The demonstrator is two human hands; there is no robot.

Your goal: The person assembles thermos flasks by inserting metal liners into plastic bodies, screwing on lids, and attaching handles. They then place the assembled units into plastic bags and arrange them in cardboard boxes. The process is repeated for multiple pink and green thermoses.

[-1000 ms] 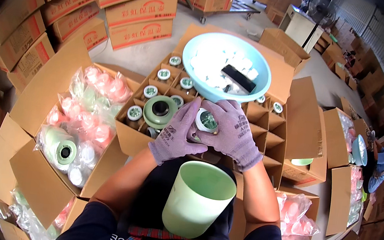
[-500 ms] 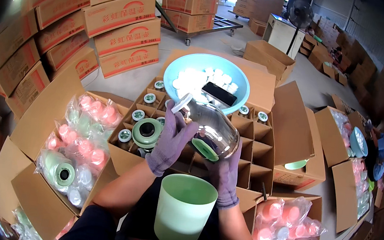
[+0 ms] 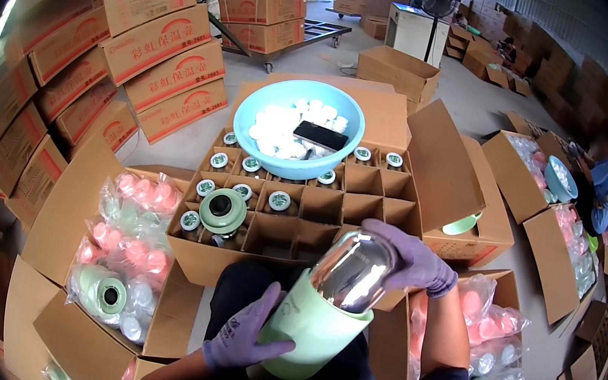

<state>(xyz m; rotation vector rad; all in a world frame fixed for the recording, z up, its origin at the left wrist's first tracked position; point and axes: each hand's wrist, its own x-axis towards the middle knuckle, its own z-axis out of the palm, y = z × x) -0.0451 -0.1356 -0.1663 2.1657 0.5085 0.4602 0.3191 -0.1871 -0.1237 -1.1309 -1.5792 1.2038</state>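
My left hand, in a purple knit glove, wraps round the side of a pale green flask shell held tilted over my lap. A silvery vacuum-flask liner is partly inside the shell's open top, its shiny rounded end sticking out. With my right hand, gloved the same, I grip the liner's exposed end from the right. The liner's other end is hidden in the shell. In front stands a divided carton holding several capped liners and a green flask top.
A blue basin of white caps, with a black phone in it, rests on the divided carton. Open cartons with bagged pink, green and clear parts flank me. Stacked cartons rise at left; another person works at far right.
The liner has come down from both hands and turned rounded end up, partly into the shell. My left hand has moved from the liner to the shell, which now tilts. The view has shifted.
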